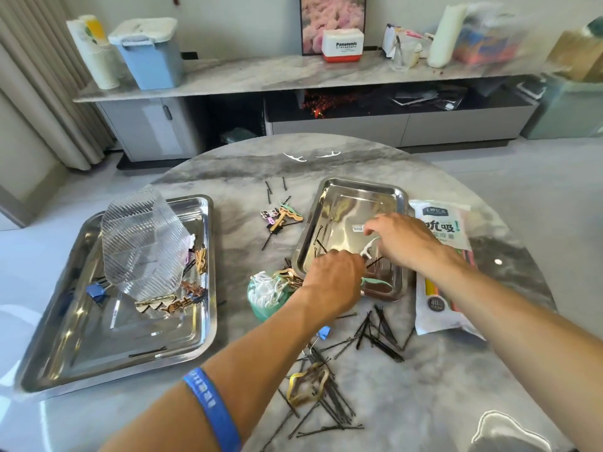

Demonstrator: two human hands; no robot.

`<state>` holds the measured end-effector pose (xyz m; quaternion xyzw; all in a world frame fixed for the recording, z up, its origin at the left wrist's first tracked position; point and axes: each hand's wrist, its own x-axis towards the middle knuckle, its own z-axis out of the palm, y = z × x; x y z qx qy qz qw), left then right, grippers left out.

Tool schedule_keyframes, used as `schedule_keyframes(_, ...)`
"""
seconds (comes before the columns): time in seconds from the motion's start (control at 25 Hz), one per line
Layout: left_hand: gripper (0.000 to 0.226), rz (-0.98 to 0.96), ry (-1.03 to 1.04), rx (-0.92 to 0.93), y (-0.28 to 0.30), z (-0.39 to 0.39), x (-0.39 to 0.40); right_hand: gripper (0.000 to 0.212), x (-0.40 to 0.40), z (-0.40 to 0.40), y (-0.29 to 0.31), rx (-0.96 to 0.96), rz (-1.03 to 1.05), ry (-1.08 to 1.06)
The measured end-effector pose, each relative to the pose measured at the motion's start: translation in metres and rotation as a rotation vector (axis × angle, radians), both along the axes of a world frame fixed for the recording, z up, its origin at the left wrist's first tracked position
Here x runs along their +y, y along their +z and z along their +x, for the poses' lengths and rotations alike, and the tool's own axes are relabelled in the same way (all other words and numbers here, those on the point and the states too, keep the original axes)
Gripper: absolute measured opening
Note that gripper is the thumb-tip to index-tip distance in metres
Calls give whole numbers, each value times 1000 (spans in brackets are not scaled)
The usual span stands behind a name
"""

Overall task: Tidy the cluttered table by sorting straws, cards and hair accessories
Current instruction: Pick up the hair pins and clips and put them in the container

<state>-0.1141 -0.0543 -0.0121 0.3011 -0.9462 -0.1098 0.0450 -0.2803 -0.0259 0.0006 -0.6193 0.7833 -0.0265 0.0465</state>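
Both my hands reach into the small steel tray right of centre. My right hand pinches a white floss pick over the tray. My left hand hangs over the tray's near edge with curled fingers; what they hold is hidden. A few black bobby pins lie in that tray. More bobby pins and a gold hair clip are scattered on the marble table below my hands. A straw packet lies right of the tray.
A large steel tray at left holds a clear ribbed organiser, wooden cutouts and blue binder clips. A green cup of floss picks sits by my left hand. Decorative cutouts and two white picks lie farther back.
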Motion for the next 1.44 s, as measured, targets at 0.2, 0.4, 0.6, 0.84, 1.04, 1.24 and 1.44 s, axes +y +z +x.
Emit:
schedule_keyframes(0.2, 23, 84, 0, -5, -23, -20, -17, 18, 1, -5, -30, -62, -30, 11)
schedule_keyframes(0.4, 18, 41, -24, -38, -19, -23, -21, 8, 0, -9, -32, 3, -47, 84)
schedule_keyframes(0.6, 19, -21, -72, -29, -20, -16, -16, 27, 0, -1, -32, -31, -169, 60)
schedule_keyframes(0.84, 11, 149, -4, 99, 6, -5, -13, 15, 0, 2, 0, -657, -547, -342)
schedule_keyframes(1.04, 10, 106, 59, 464, 67, 74, -23, 6, 1, 44, 27, -1280, -483, -373)
schedule_keyframes(1.24, 14, 293, 230, 537, 74, 169, -37, 8, 22, 96, 32, -1612, -239, -242)
schedule_keyframes(1.44, 19, 549, 408, 666, 38, 195, -21, 11, 35, 129, 11, -1683, -253, -162)
